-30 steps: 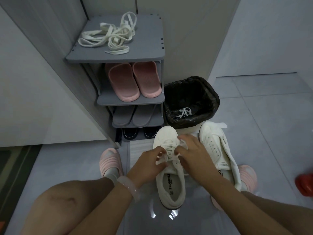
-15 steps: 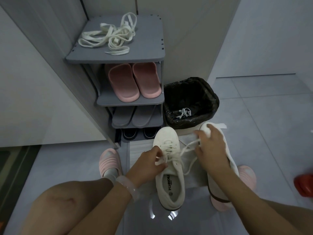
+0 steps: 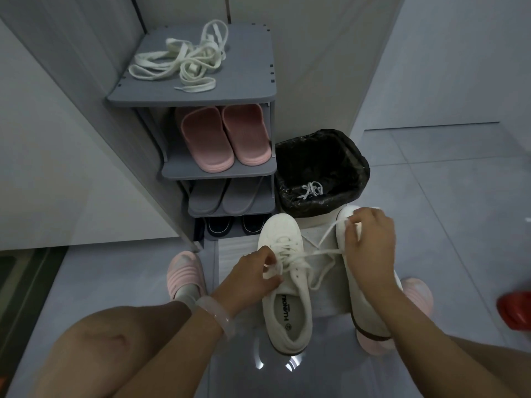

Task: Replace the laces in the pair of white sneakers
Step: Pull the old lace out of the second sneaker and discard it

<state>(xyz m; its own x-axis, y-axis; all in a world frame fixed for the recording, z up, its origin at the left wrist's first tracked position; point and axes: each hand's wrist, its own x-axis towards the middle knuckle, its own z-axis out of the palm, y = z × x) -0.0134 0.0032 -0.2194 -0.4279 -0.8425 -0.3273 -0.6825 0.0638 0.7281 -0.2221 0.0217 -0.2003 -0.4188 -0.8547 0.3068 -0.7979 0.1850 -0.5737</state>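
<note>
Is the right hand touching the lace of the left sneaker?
Touching. In the head view the right hand pinches the lace, pulled taut from the left sneaker.

Grey shoe rack [image 3: 258, 90] and tiled floor [image 3: 448, 202]
Loose laces [image 3: 181, 63] lie on the rack's top; pink slippers [image 3: 224, 139] below; white sneakers [image 3: 287, 282] and bin [image 3: 321, 168] on the floor.

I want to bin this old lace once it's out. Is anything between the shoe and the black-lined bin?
Nothing visible blocks the way. The bin stands open-topped just beyond the sneaker, with one lace already inside. The right hand pinches the lace being pulled; the left hand grips the shoe.
</note>
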